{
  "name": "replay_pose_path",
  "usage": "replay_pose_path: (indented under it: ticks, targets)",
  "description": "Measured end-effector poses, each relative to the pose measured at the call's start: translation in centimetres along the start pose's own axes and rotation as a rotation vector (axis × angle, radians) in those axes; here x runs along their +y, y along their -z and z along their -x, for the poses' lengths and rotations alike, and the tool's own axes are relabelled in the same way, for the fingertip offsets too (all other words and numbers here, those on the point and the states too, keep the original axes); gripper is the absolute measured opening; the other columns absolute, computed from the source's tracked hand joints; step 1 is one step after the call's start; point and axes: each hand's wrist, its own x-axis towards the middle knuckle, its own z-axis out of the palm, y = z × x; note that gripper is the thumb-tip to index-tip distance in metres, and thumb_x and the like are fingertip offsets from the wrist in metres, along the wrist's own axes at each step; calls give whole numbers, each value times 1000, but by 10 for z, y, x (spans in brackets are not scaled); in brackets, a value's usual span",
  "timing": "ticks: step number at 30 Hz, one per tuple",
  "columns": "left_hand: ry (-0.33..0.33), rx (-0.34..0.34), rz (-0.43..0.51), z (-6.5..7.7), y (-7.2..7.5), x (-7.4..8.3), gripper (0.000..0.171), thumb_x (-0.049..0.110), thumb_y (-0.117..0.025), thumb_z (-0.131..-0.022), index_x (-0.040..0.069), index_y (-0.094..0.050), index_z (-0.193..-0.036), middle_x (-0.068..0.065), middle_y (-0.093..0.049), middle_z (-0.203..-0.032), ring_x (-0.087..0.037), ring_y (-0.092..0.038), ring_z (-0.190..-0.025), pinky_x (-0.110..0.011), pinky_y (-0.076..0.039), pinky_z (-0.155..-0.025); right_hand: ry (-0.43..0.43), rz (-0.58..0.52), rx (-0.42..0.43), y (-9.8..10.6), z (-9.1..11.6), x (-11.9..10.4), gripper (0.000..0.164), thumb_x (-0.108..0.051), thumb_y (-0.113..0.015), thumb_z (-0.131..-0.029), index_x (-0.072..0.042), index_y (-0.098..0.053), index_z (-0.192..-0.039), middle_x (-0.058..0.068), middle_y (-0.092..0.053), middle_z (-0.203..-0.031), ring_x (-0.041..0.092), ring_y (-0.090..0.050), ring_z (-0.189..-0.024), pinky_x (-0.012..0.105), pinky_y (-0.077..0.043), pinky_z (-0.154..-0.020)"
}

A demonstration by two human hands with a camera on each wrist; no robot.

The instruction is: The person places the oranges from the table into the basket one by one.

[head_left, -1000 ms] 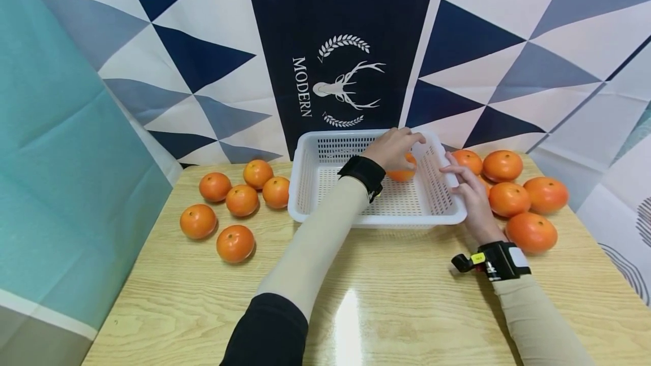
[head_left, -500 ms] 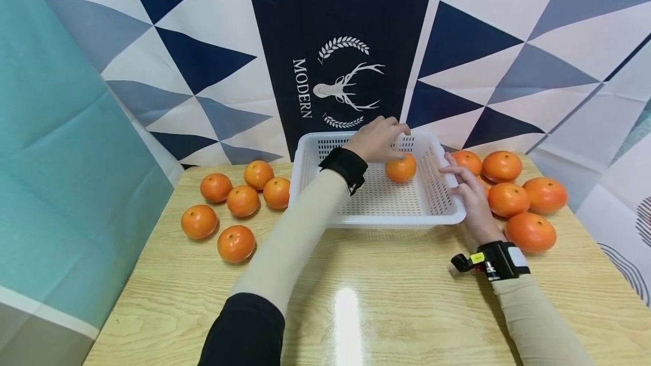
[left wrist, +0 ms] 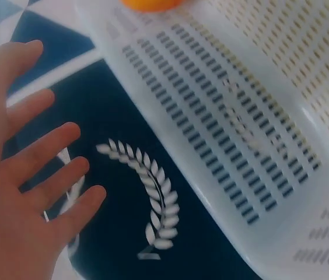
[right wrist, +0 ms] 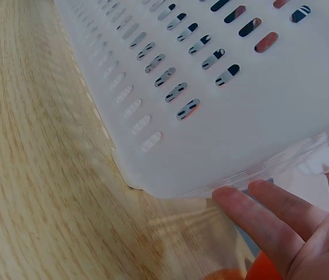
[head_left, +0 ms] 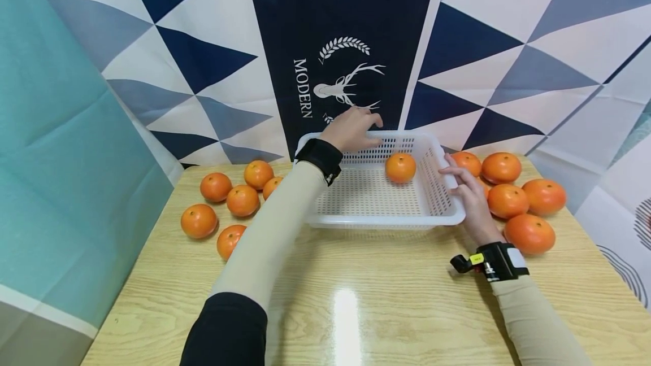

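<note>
A white plastic basket [head_left: 376, 220] with slotted sides stands at the back of the table, one orange [head_left: 400, 168] on its floor. My left hand [head_left: 353, 129] hovers over the basket's back rim, left of that orange, holding nothing. Its fingers are spread and relaxed in the left wrist view, apart from the basket wall [left wrist: 211, 122]. My right hand [head_left: 470, 199] touches the basket's right rim. In the right wrist view, fairly straight fingers [right wrist: 258, 224] meet the outside of the wall near the corner; part of this hand is out of frame.
Several oranges [head_left: 243, 200] lie left of the basket, partly behind the left forearm. More oranges [head_left: 508, 200] cluster just right of the right hand. A patterned cloth [head_left: 203, 33] hangs close behind the basket. The wooden table [head_left: 396, 298] extends in front.
My left hand has let go of the orange inside the basket and moved left and up toward the back rim. The right hand stays at the right rim.
</note>
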Motion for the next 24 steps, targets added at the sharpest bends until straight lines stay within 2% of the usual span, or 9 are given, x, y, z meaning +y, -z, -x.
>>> replay_pose_path:
  ticks: [6, 14, 24]
  targets:
    - [35, 9, 48, 12, 8, -25, 50, 46, -66, -112, 19, -67, -153, -8, -60, -169, -29, -53, -157, -45, -42, -137, -2, -14, -5, 0, 0, -1, 47, 1, -34, -105, -9, -63, -140, 0, -12, -193, 31, -4, -181, 10, -38, -126]
    - [40, 11, 78, 32, 18, -63, 42, 40, -65, -113, 12, -72, -144, -11, -73, -149, -27, -66, -132, -44, -53, -121, 15, -51, 6, -2, -1, 2, 49, 5, -35, -103, -12, -66, -137, 2, -15, -193, 30, -5, -181, 10, -35, -127]
    - [145, -19, 109, 60, 21, -113, 38, 32, -66, -113, 5, -75, -137, -17, -76, -139, -32, -67, -123, -47, -56, -115, 35, -80, 15, -3, -2, 3, 49, 6, -36, -102, -13, -68, -133, 8, -16, -192, 31, -5, -181, 11, -35, -126]
